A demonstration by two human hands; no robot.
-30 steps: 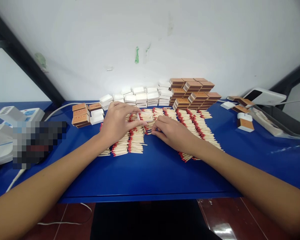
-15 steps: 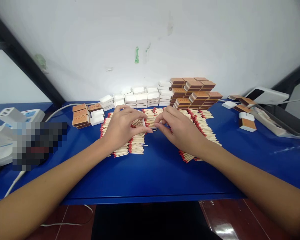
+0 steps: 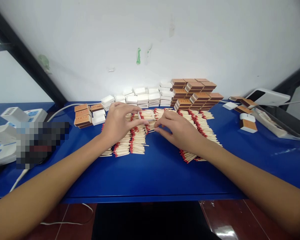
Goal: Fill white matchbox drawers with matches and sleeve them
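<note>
Between left fingers, tray rim

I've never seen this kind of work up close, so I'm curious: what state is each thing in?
Left hand: gripping a small white tray, thumb in front
Small white tray: open-topped; contents unclear
Right hand: fingers curled beside the tray; grip unclear
Loose matches: laid in rows
White box parts: stacked along the wall
Brown matchbox stack: standing right of those
White adapter: apparently plugged into power strip
</note>
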